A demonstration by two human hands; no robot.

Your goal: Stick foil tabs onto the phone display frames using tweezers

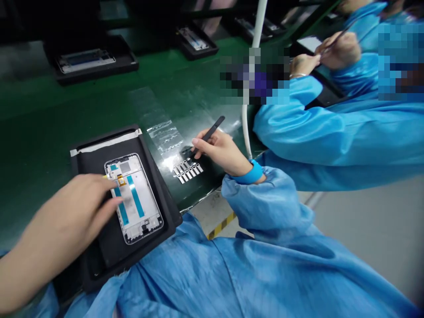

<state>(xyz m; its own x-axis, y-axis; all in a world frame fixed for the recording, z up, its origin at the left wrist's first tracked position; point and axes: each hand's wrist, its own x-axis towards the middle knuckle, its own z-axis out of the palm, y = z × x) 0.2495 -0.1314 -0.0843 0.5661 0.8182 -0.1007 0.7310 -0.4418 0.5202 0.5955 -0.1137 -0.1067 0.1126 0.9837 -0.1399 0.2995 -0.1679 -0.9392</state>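
Note:
Under my left hand [77,207] lies a phone frame [149,194], silver with blue-green strips and a small orange flex cable [121,180]. The thumb and fingers of that hand are apart over the frame's left side, close to the cable; whether they press on it I cannot tell. A black padded tray [96,176] carries the frame. My right hand [221,150] is closed around black tweezers [213,128], their tips pointing down at a sheet of small silver-white pieces [188,171] in rows on the green bench. The tweezer tips are too blurred to show what they pinch.
Clear film strips [165,134] lie beyond the pieces. More trays with phone frames stand at the back, one at the left [96,73] and another mid-bench [198,51]. A white hose [245,119] hangs at the right, beside a co-worker's blue sleeve [298,123].

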